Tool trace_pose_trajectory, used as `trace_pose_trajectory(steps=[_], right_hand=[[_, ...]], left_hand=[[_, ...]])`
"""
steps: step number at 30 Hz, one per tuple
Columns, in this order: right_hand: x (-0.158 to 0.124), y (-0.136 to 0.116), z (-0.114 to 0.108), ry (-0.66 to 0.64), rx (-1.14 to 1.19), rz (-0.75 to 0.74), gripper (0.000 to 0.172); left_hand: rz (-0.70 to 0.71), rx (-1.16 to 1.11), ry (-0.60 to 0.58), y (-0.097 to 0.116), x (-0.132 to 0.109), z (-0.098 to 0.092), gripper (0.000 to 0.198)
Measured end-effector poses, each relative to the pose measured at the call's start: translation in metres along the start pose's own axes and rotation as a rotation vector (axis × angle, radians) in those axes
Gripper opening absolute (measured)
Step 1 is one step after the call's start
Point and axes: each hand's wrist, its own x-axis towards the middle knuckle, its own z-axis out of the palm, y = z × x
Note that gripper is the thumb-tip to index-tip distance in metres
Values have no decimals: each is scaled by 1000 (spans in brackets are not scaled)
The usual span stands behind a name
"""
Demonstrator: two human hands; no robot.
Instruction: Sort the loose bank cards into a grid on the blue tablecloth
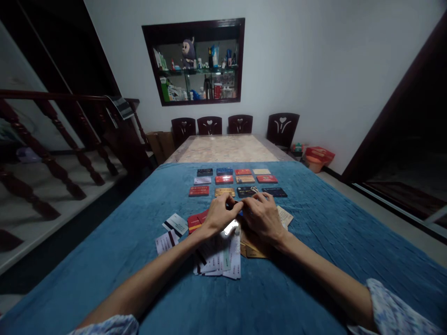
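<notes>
My left hand [223, 215] and my right hand [262, 216] meet over a loose heap of cards, fingers closed in a pinch. Between their fingertips shows the dark edge of what looks like a card [238, 202], mostly hidden by the fingers. Beneath them lie white cards [218, 263] fanned toward me, red cards [194, 222] on the left and gold cards [254, 251] on the right. Pale cards with dark stripes [175, 224] spread farther left. Just beyond my hands, cards lie in three rows, among them a red card [199, 191] and a black card [274, 192].
A blue cloth [115, 242] covers the near part of the table; the marble-patterned top [226, 148] shows beyond it. Dark chairs [282, 129] stand at the far end. A wooden railing [52, 135] runs along the left, and a red bag [319, 154] sits on the floor at right.
</notes>
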Motion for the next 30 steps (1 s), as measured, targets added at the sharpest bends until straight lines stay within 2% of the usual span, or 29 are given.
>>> trace_pose_trajectory(steps=[2, 5, 8, 13, 18, 24, 30], right_hand=[[-1, 6, 2, 28, 51, 43, 14], [-2, 13, 5, 21, 141, 108, 13], [-3, 17, 8, 7, 208, 147, 13], [-3, 19, 13, 1, 293, 171, 12], [-3, 20, 18, -12, 335, 190, 11], [-1, 15, 16, -65, 301, 170, 17], [-2, 16, 17, -115, 240, 148, 32]], left_hand=[[47, 49, 35, -3, 2, -3, 18], [128, 153, 148, -12, 6, -5, 11], [163, 214, 221, -21, 9, -6, 21], [97, 215, 130, -27, 5, -7, 34], [39, 179, 71, -31, -6, -11, 21], [25, 141, 112, -39, -15, -10, 18], [45, 119, 159, -47, -17, -7, 20]])
